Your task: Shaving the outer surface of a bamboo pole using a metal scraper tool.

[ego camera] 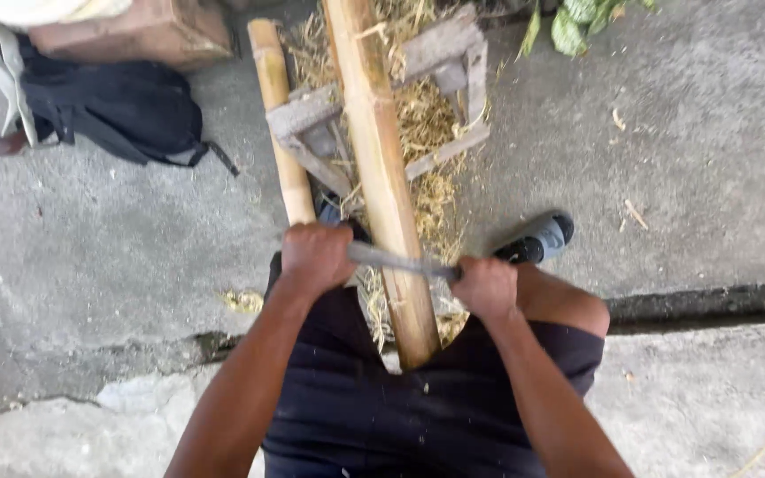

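A thick bamboo pole (pixel 382 168) runs from between my knees up across a small wooden stand (pixel 440 53). A grey metal blade (pixel 391 260) lies crosswise on the pole. My left hand (pixel 314 255) grips the blade's left end and my right hand (pixel 483 285) grips its right end. Both fists are closed tight. A thinner bamboo pole (pixel 278 115) lies just left of the thick one. Pale shavings (pixel 431 190) are heaped under and beside the poles.
A black backpack (pixel 112 104) lies at the upper left beside a brown block (pixel 139 31). My shoe (pixel 537 239) rests on the concrete at the right of the pole. A crack in the concrete (pixel 706 305) runs rightward. Green leaves (pixel 577 22) lie at the top.
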